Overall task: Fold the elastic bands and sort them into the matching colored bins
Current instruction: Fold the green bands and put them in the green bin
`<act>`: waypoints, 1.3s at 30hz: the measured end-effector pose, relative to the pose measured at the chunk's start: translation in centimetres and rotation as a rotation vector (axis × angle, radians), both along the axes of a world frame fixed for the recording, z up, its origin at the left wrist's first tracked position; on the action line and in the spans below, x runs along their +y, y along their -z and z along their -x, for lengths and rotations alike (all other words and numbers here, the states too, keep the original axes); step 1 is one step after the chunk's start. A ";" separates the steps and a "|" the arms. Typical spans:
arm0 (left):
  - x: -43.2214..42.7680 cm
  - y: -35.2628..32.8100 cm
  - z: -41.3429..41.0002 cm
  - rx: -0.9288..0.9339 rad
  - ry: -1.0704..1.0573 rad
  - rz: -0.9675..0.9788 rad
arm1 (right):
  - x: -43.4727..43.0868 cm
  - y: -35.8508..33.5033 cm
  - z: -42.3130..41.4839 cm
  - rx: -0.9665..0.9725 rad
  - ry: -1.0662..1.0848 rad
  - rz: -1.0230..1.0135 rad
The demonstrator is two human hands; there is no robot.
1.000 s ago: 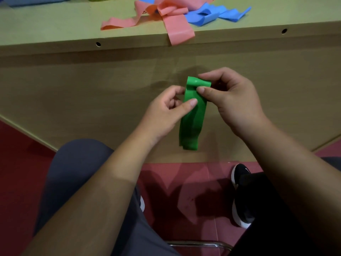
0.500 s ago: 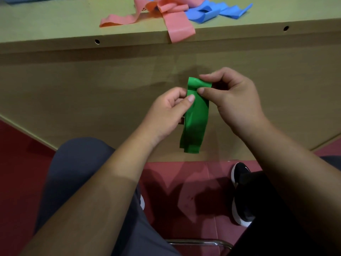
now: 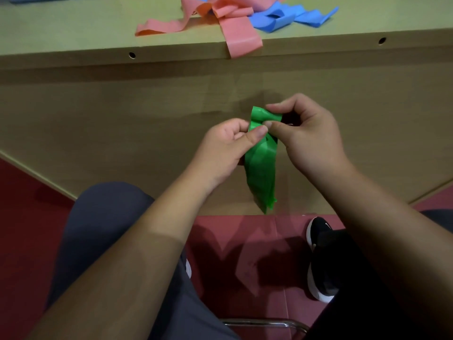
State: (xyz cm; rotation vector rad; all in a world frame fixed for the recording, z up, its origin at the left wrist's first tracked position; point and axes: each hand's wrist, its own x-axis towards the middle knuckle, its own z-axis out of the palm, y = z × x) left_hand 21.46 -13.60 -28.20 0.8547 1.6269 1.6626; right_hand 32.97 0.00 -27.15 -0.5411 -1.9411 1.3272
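A folded green elastic band (image 3: 261,165) hangs in the air in front of the desk's front panel, below the tabletop. My left hand (image 3: 225,148) pinches its upper part between thumb and fingers. My right hand (image 3: 306,136) pinches the band's top fold from the right, thumb touching my left thumb. The band's lower end dangles loose and crumpled. On the tabletop lie pink bands (image 3: 230,23), one end drooping over the front edge, and blue bands (image 3: 289,17) beside them. No bins are in view.
The wooden desk (image 3: 73,30) fills the upper view, with its front panel straight ahead. My knees, a black shoe (image 3: 321,261), the red floor and a chrome chair rail (image 3: 264,323) lie below.
My left thumb has climbed up the green band to meet my right thumb near the top fold. The band's lower end has bunched and narrowed.
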 end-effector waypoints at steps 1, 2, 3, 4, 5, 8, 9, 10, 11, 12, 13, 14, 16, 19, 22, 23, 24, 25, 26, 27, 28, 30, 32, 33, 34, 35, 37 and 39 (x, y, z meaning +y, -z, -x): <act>0.1 0.0 0.1 0.013 -0.027 0.012 | -0.1 0.0 0.0 -0.002 -0.002 0.009; 0.2 -0.1 0.1 0.040 -0.053 0.026 | -0.1 0.1 0.0 -0.004 -0.006 0.011; 0.3 -0.2 0.2 0.069 -0.074 0.040 | -0.2 0.1 0.1 -0.006 -0.011 0.010; 0.3 -0.2 0.4 0.082 -0.097 0.047 | -0.2 0.2 0.1 -0.008 -0.017 0.008; 0.4 -0.2 0.5 0.085 -0.117 0.044 | -0.3 0.3 0.2 -0.008 -0.022 0.004; 0.6 -0.1 0.7 0.098 -0.139 0.036 | -0.2 0.3 0.3 -0.021 -0.051 0.036; 0.6 -0.1 0.7 0.102 -0.139 0.033 | -0.1 0.3 0.3 -0.025 -0.071 0.079; 0.7 0.0 0.7 0.097 -0.141 0.028 | 0.0 0.3 0.3 -0.026 -0.095 0.128; 0.7 0.1 0.6 0.084 -0.141 0.022 | 0.1 0.2 0.2 -0.025 -0.119 0.168; 0.8 0.2 0.6 0.068 -0.141 0.018 | 0.2 0.1 0.1 -0.018 -0.139 0.192; 0.8 0.3 0.6 0.054 -0.136 0.012 | 0.2 0.0 0.1 -0.010 -0.154 0.205; 0.9 0.4 0.7 0.045 -0.129 0.006 | 0.2 -0.1 0.1 -0.001 -0.164 0.214; 0.9 0.4 0.9 0.034 -0.121 0.001 | 0.1 -0.2 0.0 0.020 -0.186 0.236; 0.7 0.3 1.2 0.026 -0.103 0.010 | 0.2 -0.1 0.1 0.006 -0.181 0.260; 0.4 -0.1 1.0 0.030 -0.094 0.034 | 0.3 -0.2 0.0 -0.035 -0.171 0.213; 0.3 -0.3 1.0 0.035 -0.091 0.046 | 0.4 -0.3 -0.1 -0.045 -0.162 0.184; 0.2 -0.4 1.0 0.039 -0.083 0.062 | 0.5 -0.3 -0.1 -0.057 -0.148 0.151; 0.1 -0.5 1.0 0.039 -0.071 0.080 | 0.6 -0.3 -0.2 -0.067 -0.138 0.121; 0.0 -0.6 1.0 0.034 -0.055 0.093 | 0.6 -0.3 -0.3 -0.075 -0.131 0.100; -0.1 -0.7 1.0 0.031 -0.038 0.102 | 0.6 -0.3 -0.3 -0.080 -0.127 0.091; -0.2 -0.8 1.1 0.033 -0.025 0.109 | 0.5 -0.2 -0.3 -0.080 -0.123 0.087; -0.2 -0.9 1.1 0.031 -0.011 0.118 | 0.4 -0.2 -0.3 -0.068 -0.117 0.094; -0.1 -0.9 1.0 0.011 -0.021 0.114 | 0.3 -0.3 -0.2 -0.050 -0.130 0.112; -0.1 -0.9 0.9 0.009 -0.026 0.107 | 0.4 -0.3 -0.2 -0.042 -0.146 0.127; -0.1 -0.8 1.0 0.016 -0.027 0.097 | 0.4 -0.3 -0.2 -0.040 -0.161 0.142; -0.1 -0.7 0.9 0.026 -0.025 0.087 | 0.4 -0.3 -0.2 -0.043 -0.176 0.157; -0.1 -0.6 0.9 0.034 -0.020 0.068 | 0.5 -0.3 -0.3 -0.053 -0.200 0.180; -0.1 -0.7 0.9 0.030 -0.010 0.051 | 0.6 -0.2 -0.3 -0.058 -0.225 0.208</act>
